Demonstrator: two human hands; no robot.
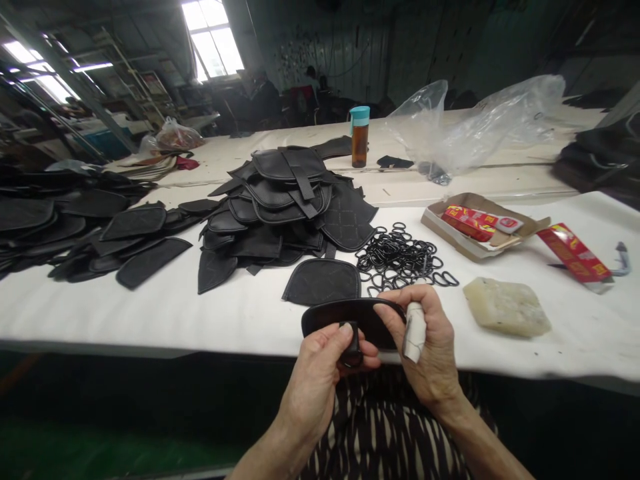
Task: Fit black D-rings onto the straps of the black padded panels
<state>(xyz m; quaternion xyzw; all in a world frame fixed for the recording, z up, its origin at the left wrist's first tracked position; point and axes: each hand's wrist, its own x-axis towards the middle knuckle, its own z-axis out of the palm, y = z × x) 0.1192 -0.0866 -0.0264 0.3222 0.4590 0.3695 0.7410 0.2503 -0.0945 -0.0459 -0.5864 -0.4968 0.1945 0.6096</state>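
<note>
Between my hands, over the table's front edge, is a black leather flap piece with a rounded outline. My left hand is closed on it, the thumb pressing a short black strap that seems to be folded over a ring. My right hand grips the flap's right end between thumb and fingers. White tape is wrapped round one finger of that hand. Just beyond lie a flat black stitched piece and a heap of black D-rings.
A tall pile of black leather pieces stands mid-table, with more flaps to the left. At right are a yellowish block, a cardboard tray and a red packet. Farther back stand a bottle and a plastic bag.
</note>
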